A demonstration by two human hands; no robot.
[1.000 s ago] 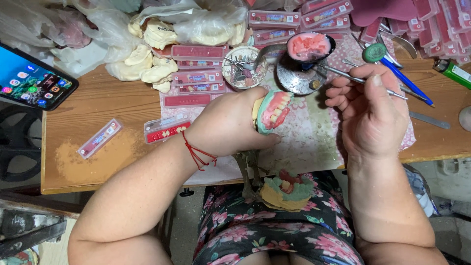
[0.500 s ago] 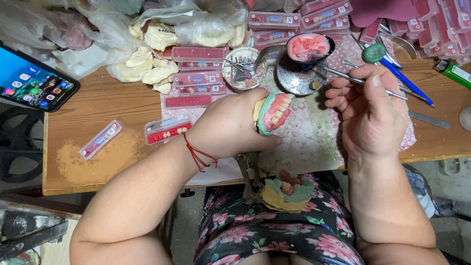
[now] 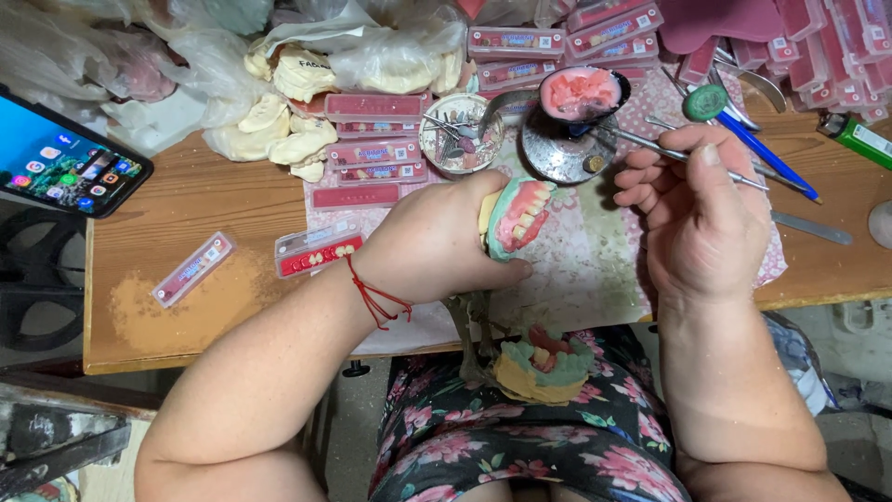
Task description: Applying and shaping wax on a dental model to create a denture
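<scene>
I saw the wooden counter (image 3: pixel 232 307) crowded with tooth-card boxes on its far side. My left hand (image 3: pixel 437 246) was wrapped firmly around the denture model (image 3: pixel 518 216), near centre. My right hand (image 3: pixel 701 218) pinched a thin metal instrument (image 3: pixel 650 144), tip by the pink wax dish (image 3: pixel 581 93). I judged wax was being picked up; carrying it onto the teeth would need a steady touch.

Bare arms, red string bracelet (image 3: pixel 376 296), floral dress (image 3: pixel 520 446)

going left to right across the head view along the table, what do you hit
phone → small red strip case → left hand holding the denture model → right hand with a thin metal tool → green lighter
</scene>
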